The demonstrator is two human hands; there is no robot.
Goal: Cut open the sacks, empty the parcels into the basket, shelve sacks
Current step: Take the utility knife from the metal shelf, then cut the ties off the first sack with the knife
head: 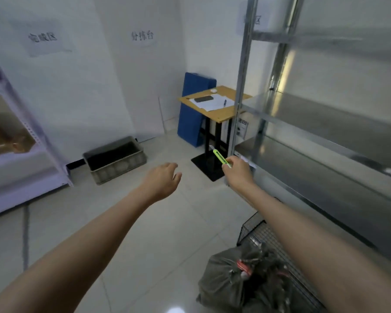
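One sack [235, 281] low right by wire basket [246, 229]: likely soft, bulky; best taken at tied neck (under red tie [243, 266]). Right hand [237, 171] pinching green cutter [221, 158]; left hand [165, 178] loosely curled, empty.

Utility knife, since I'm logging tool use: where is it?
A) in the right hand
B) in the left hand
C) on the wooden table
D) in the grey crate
A: the right hand holds the green utility knife; the left hand is open and empty.

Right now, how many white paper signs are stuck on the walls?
3: left sign above the white rack, middle sign on the centre panel, right sign partly hidden behind the silver metal shelving upright.
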